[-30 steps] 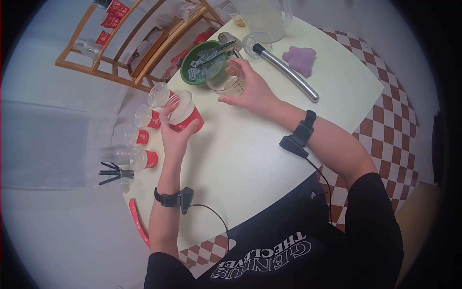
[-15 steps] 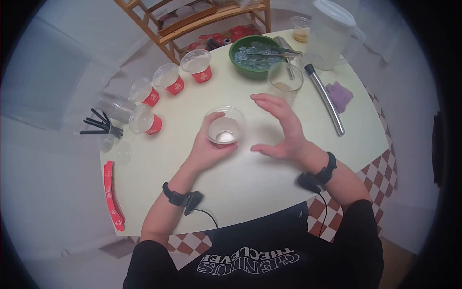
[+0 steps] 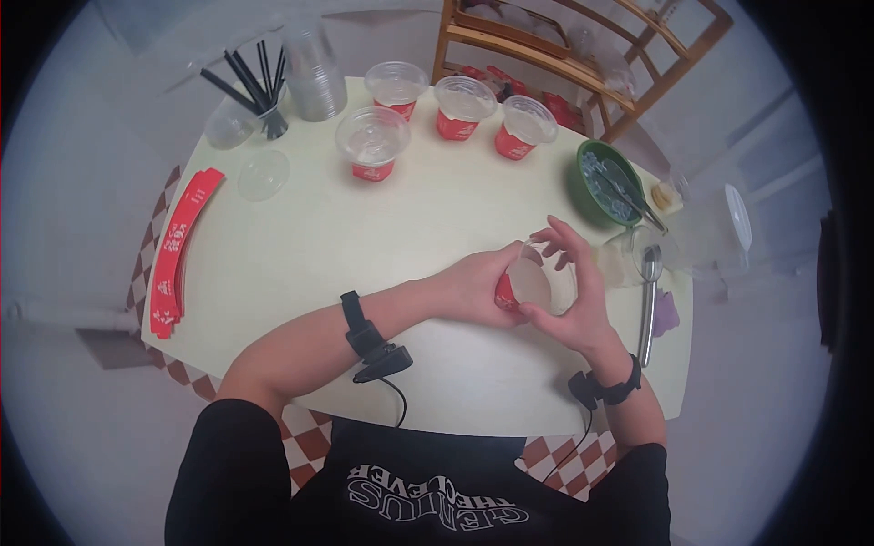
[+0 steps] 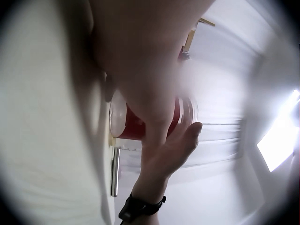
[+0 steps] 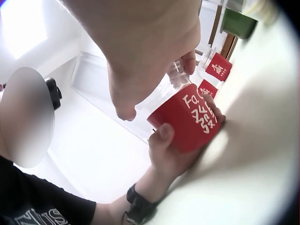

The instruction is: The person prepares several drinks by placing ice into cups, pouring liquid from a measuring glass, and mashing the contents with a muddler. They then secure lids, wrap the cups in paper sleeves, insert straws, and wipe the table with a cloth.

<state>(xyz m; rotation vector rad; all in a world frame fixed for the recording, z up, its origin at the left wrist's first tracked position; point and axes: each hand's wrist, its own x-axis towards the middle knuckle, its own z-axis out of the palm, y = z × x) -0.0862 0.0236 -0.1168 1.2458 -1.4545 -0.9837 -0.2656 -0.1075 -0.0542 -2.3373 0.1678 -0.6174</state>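
My left hand point(image 3: 482, 287) grips a clear plastic cup point(image 3: 537, 282) wrapped in a red paper sleeve point(image 5: 185, 119), its mouth tilted to the right. The left thumb and fingers curl round the sleeve, which shows white lettering in the right wrist view. My right hand point(image 3: 583, 305) curves over the cup's mouth. Its thumb is at the near side of the clear rim and its fingers at the far side. In the left wrist view the forearm and hand hide much of the red-sleeved cup point(image 4: 133, 126). A clear measuring cup point(image 3: 619, 259) stands just right of the right hand.
Several clear cups point(image 3: 460, 105) with red sleeves stand along the back. Black straws point(image 3: 259, 86), stacked cups point(image 3: 314, 77), a lid point(image 3: 264, 173) and red paper strips point(image 3: 182, 255) lie left. At right are a green ice bowl point(image 3: 592, 205), pitcher point(image 3: 728, 237), steel muddler point(image 3: 648, 314) and purple cloth point(image 3: 667, 312).
The right hand let go of the measuring cup, then came to the rim of the sleeved cup. The left hand brought that cup from the row and tilted it. The head view turned left.
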